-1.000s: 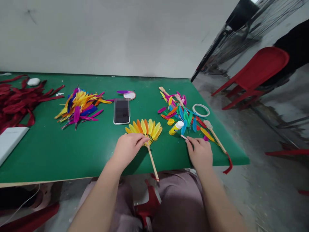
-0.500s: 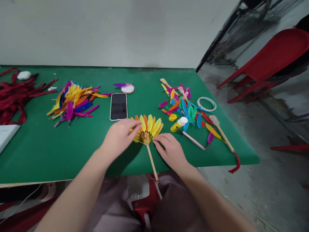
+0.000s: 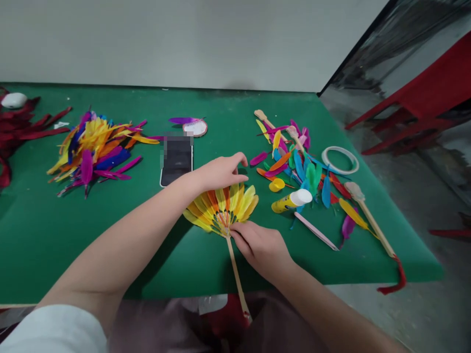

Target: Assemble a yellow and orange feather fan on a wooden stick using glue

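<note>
A fan of yellow and orange feathers (image 3: 243, 202) on a thin wooden handle (image 3: 235, 269) lies in front of me, its handle reaching past the table's near edge. My right hand (image 3: 265, 247) pinches it where the feathers meet the handle. Over the feather tips stretches my left hand (image 3: 224, 172), empty, thumb and fingers apart and pointing right. Beyond its fingertips is a loose heap of coloured feathers (image 3: 312, 177). A yellow glue stick (image 3: 285, 203) with a white end lies by the heap, near a small yellow cap (image 3: 276, 185).
Pink tweezers (image 3: 316, 231), a tape roll (image 3: 356, 159) and a wooden stick with a red tassel (image 3: 379, 228) lie on the right. A phone (image 3: 177, 159), a round white disc (image 3: 196, 128), a big feather pile (image 3: 110, 142) and dark red ribbons (image 3: 22, 127) are left. A red chair (image 3: 423, 93) stands beyond.
My left hand has left the fan's left side and moved right across the feather tips, its fingers spreading. My right hand stays at the fan's base. The view has shifted closer.
</note>
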Available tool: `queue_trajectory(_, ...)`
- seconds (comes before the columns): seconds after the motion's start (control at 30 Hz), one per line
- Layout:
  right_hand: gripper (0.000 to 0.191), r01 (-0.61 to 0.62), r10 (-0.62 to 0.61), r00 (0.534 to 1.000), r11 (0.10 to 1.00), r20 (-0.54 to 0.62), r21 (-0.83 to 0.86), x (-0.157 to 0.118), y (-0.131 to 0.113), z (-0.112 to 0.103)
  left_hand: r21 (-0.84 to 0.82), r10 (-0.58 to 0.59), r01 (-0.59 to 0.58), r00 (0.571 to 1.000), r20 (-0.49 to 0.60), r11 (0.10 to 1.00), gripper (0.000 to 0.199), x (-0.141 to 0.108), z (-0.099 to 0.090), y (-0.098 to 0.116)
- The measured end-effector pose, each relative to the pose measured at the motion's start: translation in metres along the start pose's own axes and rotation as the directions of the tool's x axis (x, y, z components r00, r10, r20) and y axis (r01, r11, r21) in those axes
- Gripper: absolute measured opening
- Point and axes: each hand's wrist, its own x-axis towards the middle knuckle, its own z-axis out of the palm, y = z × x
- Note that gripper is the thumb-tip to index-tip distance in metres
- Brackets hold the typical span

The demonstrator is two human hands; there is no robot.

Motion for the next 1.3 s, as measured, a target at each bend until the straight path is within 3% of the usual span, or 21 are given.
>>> queue_trajectory(0.17, 0.020, 0.010, -0.010, 1.000, 0.999, 0.004, -0.032, 0.000, -0.001, 0.000, -0.041, -0.021, 0.026, 0.994, 0.105, 0.999, 0.029, 0.002, -0.008, 0.003)
queue_trajectory(0.4, 0.018, -0.065, 0.065, 0.997, 0.998, 0.043, 0.007, -0.002, 0.000, 0.002, -0.087, -0.031, 0.048, 0.983, 0.180, 0.995, 0.030, 0.000, -0.013, 0.003)
queue_trajectory(1.3, 0.021, -0.050, 0.054, 0.995, 0.998, 0.083, -0.049, 0.000, -0.002, 0.001, -0.049, 0.050, -0.040, 0.974, 0.221, 0.998, 0.024, -0.001, -0.012, -0.006)
